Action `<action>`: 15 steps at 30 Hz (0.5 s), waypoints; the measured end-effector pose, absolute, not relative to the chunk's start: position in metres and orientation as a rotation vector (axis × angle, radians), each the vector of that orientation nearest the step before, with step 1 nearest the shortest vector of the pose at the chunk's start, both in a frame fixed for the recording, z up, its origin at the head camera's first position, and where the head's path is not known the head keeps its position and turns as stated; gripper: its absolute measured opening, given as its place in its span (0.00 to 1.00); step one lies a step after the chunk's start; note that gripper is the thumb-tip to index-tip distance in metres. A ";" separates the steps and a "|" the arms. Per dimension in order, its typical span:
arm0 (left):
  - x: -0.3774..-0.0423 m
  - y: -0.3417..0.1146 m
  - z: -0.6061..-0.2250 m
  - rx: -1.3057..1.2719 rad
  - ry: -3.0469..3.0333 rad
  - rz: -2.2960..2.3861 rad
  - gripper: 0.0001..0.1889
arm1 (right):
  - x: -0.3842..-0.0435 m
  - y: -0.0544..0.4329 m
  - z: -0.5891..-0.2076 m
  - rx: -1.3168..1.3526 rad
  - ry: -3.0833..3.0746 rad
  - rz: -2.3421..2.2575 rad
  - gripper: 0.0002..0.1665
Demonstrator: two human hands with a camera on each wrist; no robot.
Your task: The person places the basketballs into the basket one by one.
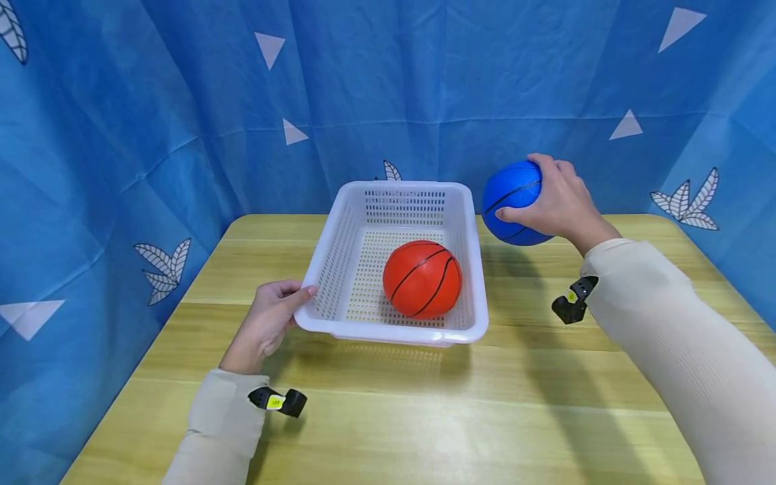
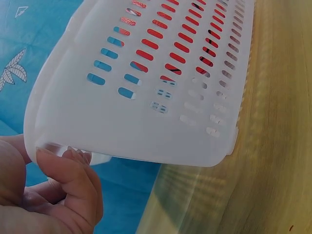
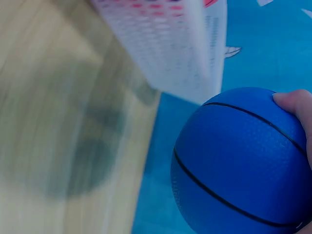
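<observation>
R. hand (image 1: pixel 560 200) grips blue ball (image 1: pixel 512 202) beside basket (image 1: pixel 475 269); L. hand (image 1: pixel 267 320) pinches its rim (image 1: pixel 388 331). Step: prob. loading. Next calls for clearing rim & red ball (image 1: pixel 422 279).

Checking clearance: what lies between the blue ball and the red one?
In the head view, the white basket's right wall stands between the blue ball and the red ball.

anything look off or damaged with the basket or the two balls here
Nothing stands out. The white basket is upright with no visible cracks, its corner gripped by the left hand. The red ball sits inside, looking round, and the blue ball is in the right hand, also undented as far as shown.
</observation>
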State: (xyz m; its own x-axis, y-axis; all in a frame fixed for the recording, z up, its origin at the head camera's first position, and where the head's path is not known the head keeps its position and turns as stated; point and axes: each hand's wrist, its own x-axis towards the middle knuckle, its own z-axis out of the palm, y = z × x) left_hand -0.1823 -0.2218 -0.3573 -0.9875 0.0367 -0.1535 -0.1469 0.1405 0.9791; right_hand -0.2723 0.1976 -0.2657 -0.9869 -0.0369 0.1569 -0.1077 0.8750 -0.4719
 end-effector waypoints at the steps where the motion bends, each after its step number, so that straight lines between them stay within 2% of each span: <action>1: -0.182 -0.222 -0.357 -0.110 2.257 1.975 0.22 | -0.273 0.194 -0.262 0.117 -2.899 0.746 0.60; 9: -0.182 -0.223 -0.355 -0.116 2.262 1.976 0.22 | -0.280 0.166 -0.240 0.175 -2.886 0.773 0.58; 15: -0.184 -0.223 -0.355 -0.075 2.215 2.023 0.21 | -0.287 0.144 -0.237 0.227 -2.888 0.800 0.56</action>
State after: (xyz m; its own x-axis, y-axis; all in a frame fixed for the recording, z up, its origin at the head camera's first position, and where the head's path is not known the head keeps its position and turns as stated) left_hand -0.1839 -0.2229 -0.3554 -0.9888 0.0584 -0.1372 -0.1314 0.0942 0.9868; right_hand -0.2867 0.1437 -0.2374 -0.9794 -0.1084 0.1701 -0.1805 0.8476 -0.4990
